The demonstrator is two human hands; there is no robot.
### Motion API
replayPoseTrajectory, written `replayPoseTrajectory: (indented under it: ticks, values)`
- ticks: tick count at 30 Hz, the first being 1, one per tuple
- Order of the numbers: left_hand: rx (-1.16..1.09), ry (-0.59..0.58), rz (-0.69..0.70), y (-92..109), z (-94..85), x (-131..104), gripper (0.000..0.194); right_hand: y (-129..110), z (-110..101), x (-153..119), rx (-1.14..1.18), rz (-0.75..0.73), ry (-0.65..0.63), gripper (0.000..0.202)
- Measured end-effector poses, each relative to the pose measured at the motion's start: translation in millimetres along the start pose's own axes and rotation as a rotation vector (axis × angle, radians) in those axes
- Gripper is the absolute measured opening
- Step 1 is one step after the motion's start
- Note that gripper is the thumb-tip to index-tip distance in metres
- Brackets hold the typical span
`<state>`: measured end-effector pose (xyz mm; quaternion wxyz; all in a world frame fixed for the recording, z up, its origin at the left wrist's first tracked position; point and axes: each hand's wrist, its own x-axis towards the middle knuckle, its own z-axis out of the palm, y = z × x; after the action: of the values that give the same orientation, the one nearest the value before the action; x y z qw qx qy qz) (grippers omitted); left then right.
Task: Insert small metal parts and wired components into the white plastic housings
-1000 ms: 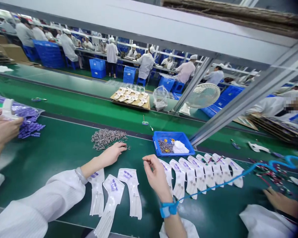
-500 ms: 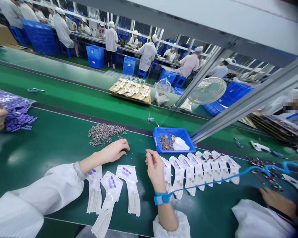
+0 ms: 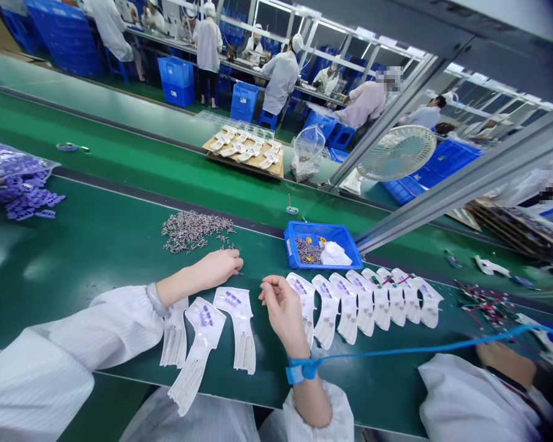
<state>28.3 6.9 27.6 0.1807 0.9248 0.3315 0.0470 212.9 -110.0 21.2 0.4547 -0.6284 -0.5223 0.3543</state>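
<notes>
My left hand (image 3: 219,267) rests on the green table, just below a pile of small metal parts (image 3: 194,231), its fingers bent together; what they hold, if anything, is too small to name. Under that wrist and beside it lie three white curved shells, one of them (image 3: 204,317) in the middle with purple pieces on it. My right hand (image 3: 280,302), with a blue strap at the wrist, is curled with thumb and fingers close together, left of a row of several white shells (image 3: 327,304). Its fingertips show no object that I can make out.
A blue tray (image 3: 322,245) with metal parts and a white item stands behind the row. Purple pieces (image 3: 27,193) lie at the left near another person's hand. At the right are wires (image 3: 486,304) and another person's arm (image 3: 507,362). A blue cord runs rightward from my wrist.
The view has shifted, so the table items appear higher. My left hand has moved slightly right and its fingers have drawn closer together. My right hand stays curled, slightly nearer the left one.
</notes>
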Motion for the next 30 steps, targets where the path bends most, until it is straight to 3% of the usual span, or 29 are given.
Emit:
replayPoseTrajectory:
  ticks: [4, 8, 11, 15, 20, 26, 30]
  values:
    - [0.04, 0.032, -0.035, 2, 6.7, -2, 0.018, 0, -8, -38, -0.055, 0.02, -0.095, 0.017]
    - [0.013, 0.067, -0.044, -2, 7.2, -11, 0.021, 8, -7, -76, 0.032, 0.165, -0.179, 0.021]
    - [-0.041, 0.106, -0.054, -7, 4.0, -23, 0.024, 11, -2, -91, 0.094, 0.246, -0.221, 0.025]
    - [-0.115, 0.179, -0.087, -16, 1.4, -38, 0.029, 8, -2, -87, 0.117, 0.261, -0.205, 0.026]
    - [-0.181, 0.249, -0.128, -16, -2.6, -59, 0.025, -1, -8, -73, 0.101, 0.132, -0.211, 0.027]
    - [-0.383, 0.352, -0.222, 20, -5.0, -90, 0.022, -2, -8, -63, 0.161, 0.407, -0.393, 0.031]
    - [-0.378, 0.444, -0.278, 9, -12.7, -102, 0.02, -1, -8, -59, 0.174, 0.42, -0.434, 0.034]
